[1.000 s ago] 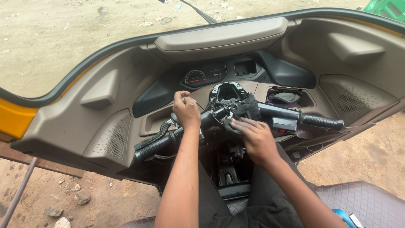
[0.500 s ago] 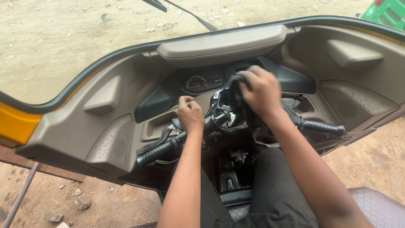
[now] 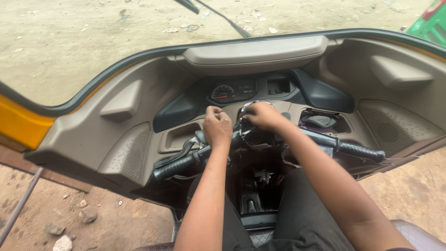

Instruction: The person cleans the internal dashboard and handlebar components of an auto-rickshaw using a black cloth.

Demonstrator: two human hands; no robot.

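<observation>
Handlebar (image 3: 260, 144), black, centre of beige dashboard (image 3: 116, 135): left hand (image 3: 217, 126) clenched on it beside left grip (image 3: 179, 166); right hand (image 3: 263, 115) closed over its central housing. Right dashboard pocket (image 3: 346, 124) holds dark crumpled cloth (image 3: 319, 122). Left recess (image 3: 179, 136), contents indiscernible. Gauge cluster (image 3: 232, 92) above.

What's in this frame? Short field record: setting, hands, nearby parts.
setting: driver's seat of a three-wheeler, beige plastic dashboard, dirt ground outside
left hand: closed fist on the black handlebar, near its centre
right hand: on the round black centre housing of the handlebar
right black rubber grip: untouched
round speedometer dial: just ahead of both hands
</observation>
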